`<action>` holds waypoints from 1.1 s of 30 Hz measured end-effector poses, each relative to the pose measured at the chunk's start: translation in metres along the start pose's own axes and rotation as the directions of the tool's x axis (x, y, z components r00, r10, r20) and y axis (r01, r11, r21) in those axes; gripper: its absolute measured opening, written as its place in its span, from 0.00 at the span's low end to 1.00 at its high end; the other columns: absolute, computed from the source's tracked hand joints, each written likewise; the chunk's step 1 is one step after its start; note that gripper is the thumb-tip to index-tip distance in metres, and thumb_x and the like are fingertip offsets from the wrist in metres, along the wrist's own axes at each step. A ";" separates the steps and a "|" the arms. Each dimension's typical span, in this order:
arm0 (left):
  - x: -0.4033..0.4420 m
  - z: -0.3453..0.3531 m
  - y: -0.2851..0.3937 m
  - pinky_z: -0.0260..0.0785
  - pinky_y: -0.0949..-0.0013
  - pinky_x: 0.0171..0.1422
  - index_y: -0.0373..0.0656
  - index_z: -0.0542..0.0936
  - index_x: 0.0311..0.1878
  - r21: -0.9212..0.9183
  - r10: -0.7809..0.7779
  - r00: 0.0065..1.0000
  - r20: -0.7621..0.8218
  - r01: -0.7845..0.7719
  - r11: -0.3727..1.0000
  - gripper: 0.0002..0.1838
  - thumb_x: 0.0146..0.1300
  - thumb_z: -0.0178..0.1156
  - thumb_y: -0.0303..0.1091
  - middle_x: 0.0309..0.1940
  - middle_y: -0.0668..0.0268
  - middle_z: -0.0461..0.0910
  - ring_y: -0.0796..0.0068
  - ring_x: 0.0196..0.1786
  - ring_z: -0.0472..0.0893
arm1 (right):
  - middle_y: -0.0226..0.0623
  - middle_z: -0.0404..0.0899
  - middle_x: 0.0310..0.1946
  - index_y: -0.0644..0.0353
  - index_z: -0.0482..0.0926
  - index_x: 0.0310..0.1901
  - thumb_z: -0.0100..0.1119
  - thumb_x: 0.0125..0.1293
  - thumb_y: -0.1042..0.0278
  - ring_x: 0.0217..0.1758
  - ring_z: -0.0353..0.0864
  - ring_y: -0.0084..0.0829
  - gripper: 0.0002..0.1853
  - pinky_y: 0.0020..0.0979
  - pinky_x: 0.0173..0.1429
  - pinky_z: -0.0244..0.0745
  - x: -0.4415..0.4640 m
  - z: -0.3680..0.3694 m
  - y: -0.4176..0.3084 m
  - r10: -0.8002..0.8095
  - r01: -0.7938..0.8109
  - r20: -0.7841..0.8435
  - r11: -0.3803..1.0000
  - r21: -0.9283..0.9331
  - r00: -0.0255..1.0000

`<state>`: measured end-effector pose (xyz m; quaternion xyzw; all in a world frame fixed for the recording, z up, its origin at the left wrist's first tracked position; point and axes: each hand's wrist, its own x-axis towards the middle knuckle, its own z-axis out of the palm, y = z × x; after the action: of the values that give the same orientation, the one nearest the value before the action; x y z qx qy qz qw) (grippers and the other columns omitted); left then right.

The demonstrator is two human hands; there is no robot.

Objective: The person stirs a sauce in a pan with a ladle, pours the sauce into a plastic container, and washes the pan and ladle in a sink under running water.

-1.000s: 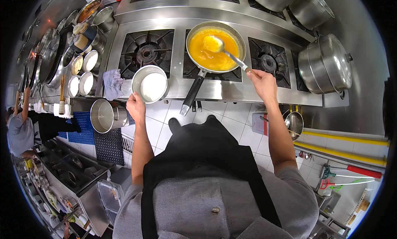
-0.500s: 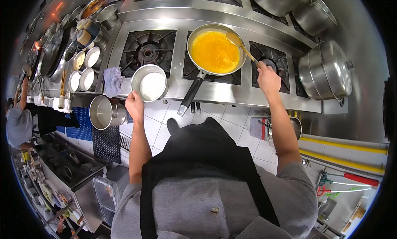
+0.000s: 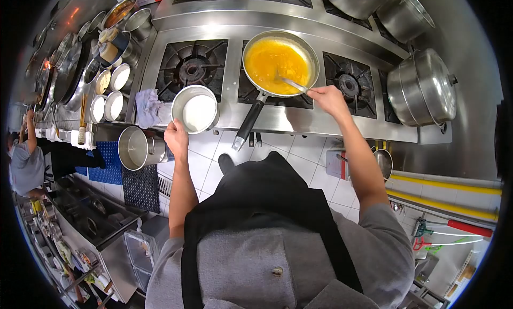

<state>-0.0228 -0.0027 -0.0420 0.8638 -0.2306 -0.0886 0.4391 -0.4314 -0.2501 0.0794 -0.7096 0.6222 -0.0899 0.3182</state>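
Observation:
My left hand (image 3: 177, 139) is closed on the near-left rim of a metal pot (image 3: 180, 103) with something smooth and white (image 3: 199, 112) inside. The pot is at the stove's front edge, before the left burner. My right hand (image 3: 328, 99) grips the handle of a spoon (image 3: 293, 84). The spoon's bowl is dipped in yellow-orange sauce (image 3: 275, 55), which hides it. That sauce fills a frying pan (image 3: 313, 59) on the middle burner. The pan's black handle (image 3: 250, 122) points toward me, with neither hand on it.
A lidded steel pot (image 3: 419, 87) stands right of the right burner (image 3: 349, 84). A crumpled cloth (image 3: 149, 105) lies left of my pot. Below it is another steel pot (image 3: 133, 147). White-filled containers (image 3: 113, 106) and sauce bottles line the left counter. Another person (image 3: 29, 159) stands far left.
My right hand has moved left and slightly down toward the pan. The spoon has gone from the pan's right rim into the sauce. My left hand has hardly moved.

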 end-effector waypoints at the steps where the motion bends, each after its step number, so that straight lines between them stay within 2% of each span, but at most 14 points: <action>1: 0.002 0.000 -0.002 0.69 0.52 0.37 0.28 0.81 0.35 -0.011 -0.004 1.000 0.005 0.004 1.000 0.24 0.74 0.54 0.45 0.20 0.47 0.78 0.58 0.23 0.73 | 0.48 0.88 0.32 0.50 0.90 0.50 0.68 0.65 0.48 0.38 0.90 0.44 0.19 0.40 0.50 0.82 -0.002 -0.013 0.006 0.007 -0.006 0.055 1.000 -0.023 0.998; 3: 0.004 0.000 -0.005 0.69 0.51 0.37 0.28 0.81 0.35 0.013 0.004 1.000 0.002 -0.005 1.000 0.24 0.74 0.54 0.44 0.20 0.47 0.78 0.58 0.23 0.73 | 0.47 0.88 0.29 0.50 0.90 0.50 0.70 0.63 0.48 0.31 0.88 0.40 0.19 0.38 0.44 0.82 0.000 -0.036 0.020 0.039 -0.035 0.104 0.999 -0.042 0.994; 6: 0.006 0.003 -0.015 0.69 0.51 0.37 0.29 0.81 0.35 0.026 0.018 1.000 -0.006 -0.018 1.000 0.23 0.74 0.54 0.44 0.20 0.47 0.78 0.57 0.23 0.74 | 0.48 0.89 0.32 0.51 0.90 0.51 0.70 0.64 0.50 0.36 0.89 0.43 0.19 0.39 0.47 0.82 0.002 -0.056 0.009 0.150 -0.147 0.054 0.988 -0.058 0.987; 8: 0.004 0.006 -0.013 0.69 0.50 0.37 0.29 0.81 0.35 0.014 0.030 1.000 0.000 -0.030 0.999 0.23 0.74 0.54 0.44 0.20 0.46 0.78 0.57 0.23 0.74 | 0.50 0.89 0.39 0.52 0.89 0.52 0.70 0.65 0.52 0.44 0.90 0.46 0.18 0.40 0.52 0.81 0.010 -0.040 0.010 -0.047 0.033 -0.093 0.988 -0.150 0.995; 11: 0.001 0.002 -0.005 0.69 0.51 0.37 0.29 0.81 0.35 -0.013 0.017 1.000 0.012 -0.017 1.000 0.23 0.73 0.54 0.44 0.20 0.45 0.77 0.57 0.23 0.74 | 0.51 0.88 0.45 0.53 0.89 0.52 0.70 0.65 0.51 0.52 0.88 0.49 0.19 0.40 0.58 0.80 0.012 0.002 0.019 -0.054 0.055 -0.050 0.998 0.017 0.997; 13: 0.002 0.003 -0.007 0.69 0.52 0.37 0.28 0.81 0.35 -0.058 0.023 1.000 -0.012 -0.023 0.998 0.23 0.73 0.55 0.44 0.20 0.46 0.77 0.58 0.23 0.74 | 0.48 0.90 0.40 0.52 0.90 0.52 0.71 0.64 0.53 0.44 0.91 0.42 0.18 0.38 0.53 0.82 0.006 -0.002 0.024 -0.082 0.082 -0.040 0.997 -0.010 0.996; 16: 0.005 0.004 -0.012 0.69 0.53 0.37 0.28 0.81 0.35 -0.002 0.012 1.000 -0.007 -0.012 1.000 0.23 0.73 0.55 0.44 0.20 0.48 0.77 0.61 0.23 0.72 | 0.36 0.89 0.29 0.50 0.91 0.50 0.73 0.63 0.55 0.26 0.83 0.25 0.16 0.32 0.40 0.81 0.008 -0.044 0.036 0.064 -0.062 0.083 0.998 -0.021 0.994; 19: 0.001 0.004 -0.004 0.69 0.53 0.36 0.28 0.80 0.34 -0.038 0.022 0.999 -0.031 -0.023 0.999 0.23 0.73 0.55 0.44 0.19 0.49 0.76 0.62 0.22 0.70 | 0.43 0.90 0.35 0.51 0.90 0.51 0.71 0.65 0.55 0.34 0.89 0.38 0.16 0.36 0.48 0.82 0.027 -0.044 0.030 -0.029 0.025 -0.025 0.989 -0.148 0.999; 21: -0.001 0.003 0.000 0.68 0.53 0.36 0.28 0.80 0.33 -0.057 0.025 0.999 -0.024 -0.027 0.998 0.23 0.73 0.55 0.44 0.19 0.48 0.75 0.62 0.22 0.69 | 0.47 0.90 0.38 0.51 0.89 0.52 0.70 0.66 0.53 0.38 0.90 0.44 0.17 0.36 0.51 0.81 0.035 -0.002 0.039 -0.167 0.165 -0.115 0.986 -0.028 0.979; 23: 0.001 0.002 0.000 0.68 0.53 0.36 0.28 0.80 0.33 -0.073 0.025 0.999 -0.030 -0.028 0.997 0.24 0.73 0.55 0.44 0.19 0.48 0.74 0.61 0.22 0.69 | 0.47 0.90 0.39 0.51 0.89 0.52 0.71 0.65 0.52 0.38 0.89 0.40 0.18 0.36 0.51 0.81 0.023 0.005 0.032 -0.150 0.152 -0.076 0.988 0.018 0.986; 25: 0.002 0.002 -0.005 0.68 0.52 0.35 0.28 0.79 0.32 -0.011 0.020 1.000 -0.020 -0.021 1.000 0.24 0.73 0.56 0.44 0.18 0.48 0.74 0.61 0.22 0.70 | 0.44 0.90 0.35 0.51 0.90 0.52 0.72 0.64 0.53 0.32 0.87 0.34 0.18 0.34 0.45 0.81 0.007 -0.020 0.023 -0.014 0.020 0.108 0.998 -0.056 0.994; 27: 0.004 0.002 -0.009 0.68 0.52 0.35 0.28 0.80 0.32 0.033 0.022 0.999 -0.034 -0.021 0.999 0.23 0.73 0.56 0.44 0.19 0.47 0.75 0.60 0.22 0.71 | 0.37 0.88 0.27 0.51 0.91 0.51 0.73 0.63 0.56 0.22 0.81 0.24 0.16 0.30 0.33 0.77 0.012 -0.061 0.035 0.122 -0.119 0.181 0.993 -0.028 0.976; 31: 0.002 0.004 -0.006 0.68 0.51 0.36 0.28 0.80 0.33 -0.016 0.038 0.999 -0.014 -0.038 0.999 0.23 0.73 0.56 0.44 0.20 0.45 0.76 0.56 0.22 0.71 | 0.42 0.89 0.31 0.50 0.90 0.51 0.70 0.64 0.53 0.31 0.88 0.37 0.17 0.36 0.41 0.81 0.034 -0.067 0.026 -0.024 0.020 -0.021 0.987 -0.158 1.000; 33: 0.001 0.002 -0.003 0.68 0.51 0.36 0.28 0.80 0.33 -0.060 0.026 1.000 -0.006 -0.026 0.998 0.23 0.73 0.56 0.44 0.20 0.45 0.76 0.54 0.22 0.71 | 0.46 0.89 0.43 0.44 0.89 0.53 0.69 0.65 0.49 0.47 0.89 0.47 0.18 0.41 0.57 0.81 0.038 -0.028 0.024 -0.061 0.047 -0.094 0.989 -0.140 0.994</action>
<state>-0.0218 -0.0029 -0.0456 0.8473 -0.2379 -0.0875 0.4668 -0.4578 -0.2961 0.0775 -0.7412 0.6222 -0.0900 0.2351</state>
